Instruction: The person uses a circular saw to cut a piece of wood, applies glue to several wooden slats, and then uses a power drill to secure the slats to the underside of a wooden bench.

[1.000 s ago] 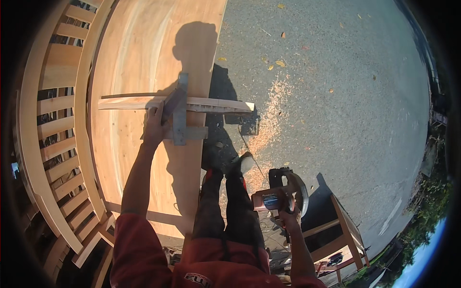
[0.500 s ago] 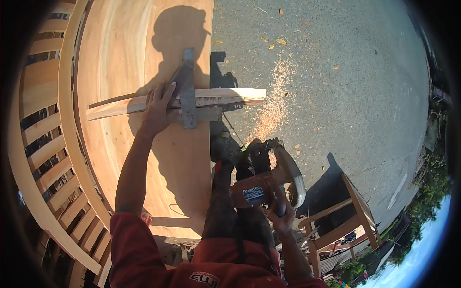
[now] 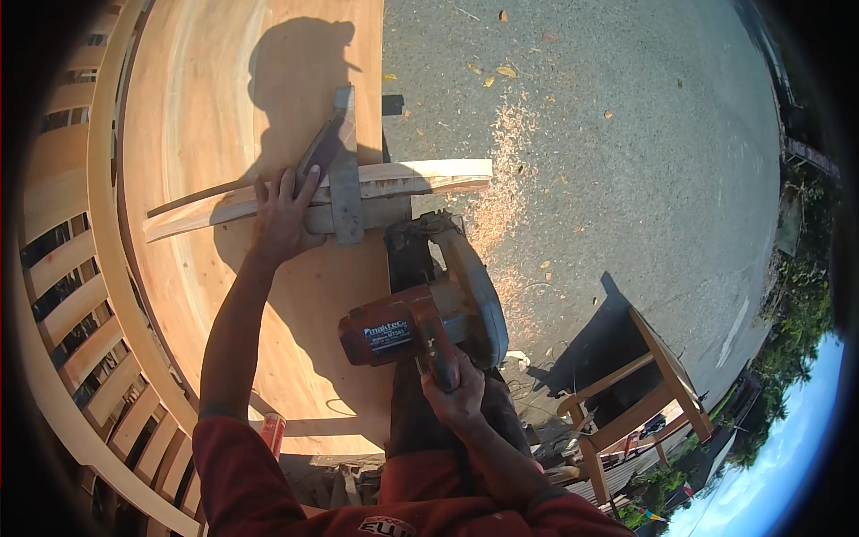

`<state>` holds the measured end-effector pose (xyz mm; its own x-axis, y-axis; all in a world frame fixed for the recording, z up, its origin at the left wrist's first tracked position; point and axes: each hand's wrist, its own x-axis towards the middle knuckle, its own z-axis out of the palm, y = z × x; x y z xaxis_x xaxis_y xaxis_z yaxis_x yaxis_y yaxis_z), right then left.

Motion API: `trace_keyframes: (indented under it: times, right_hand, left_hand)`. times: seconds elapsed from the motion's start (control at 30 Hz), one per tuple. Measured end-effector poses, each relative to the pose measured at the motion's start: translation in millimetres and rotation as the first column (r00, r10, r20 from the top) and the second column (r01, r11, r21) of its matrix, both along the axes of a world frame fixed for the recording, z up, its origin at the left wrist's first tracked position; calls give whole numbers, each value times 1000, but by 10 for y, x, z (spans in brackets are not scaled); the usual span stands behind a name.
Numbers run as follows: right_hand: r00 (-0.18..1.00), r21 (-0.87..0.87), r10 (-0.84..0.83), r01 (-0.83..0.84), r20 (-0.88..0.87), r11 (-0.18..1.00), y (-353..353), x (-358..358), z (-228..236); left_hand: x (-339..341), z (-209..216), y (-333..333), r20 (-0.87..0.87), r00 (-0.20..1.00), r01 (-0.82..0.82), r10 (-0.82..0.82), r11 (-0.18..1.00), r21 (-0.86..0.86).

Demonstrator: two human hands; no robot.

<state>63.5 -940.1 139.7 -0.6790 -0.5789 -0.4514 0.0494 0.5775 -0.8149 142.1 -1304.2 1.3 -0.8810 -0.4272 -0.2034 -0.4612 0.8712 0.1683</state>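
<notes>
Red, the power saw (image 3: 380, 333) is gripped in the right hand (image 3: 458, 396) — the left hand (image 3: 284, 225) lies finger-spread across wooden strips (image 3: 425, 176).

Left: slatted frame (image 3: 116, 268); red cylinder (image 3: 272, 431) near its lower end. Centre: shavings (image 3: 503, 192) strewn on pavement (image 3: 644, 179), yellow leaf (image 3: 506, 72) just above. Lower right: wooden stand (image 3: 633, 418), casting a shadow; beyond, greenery (image 3: 778, 380) and blue sky (image 3: 778, 447).

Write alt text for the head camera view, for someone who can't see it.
A person's right hand grips a red power saw, while the left hand rests on curved wood crossed by a grey bar on a wooden panel. Wood shavings litter the pavement beside it.
</notes>
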Motion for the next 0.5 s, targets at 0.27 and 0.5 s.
trace_keyframes:
  times: [0.27,0.5]
  right_hand:
    - [997,-32,-78,77,-13,997,-418,432,-328]
    - [996,-29,-88,87,-28,996,-712,491,-403]
  left_hand:
    - [45,-93,-26,-92,996,-13,18,999,45]
    - [84,-135,-31,-133,991,-1,8,999,53]
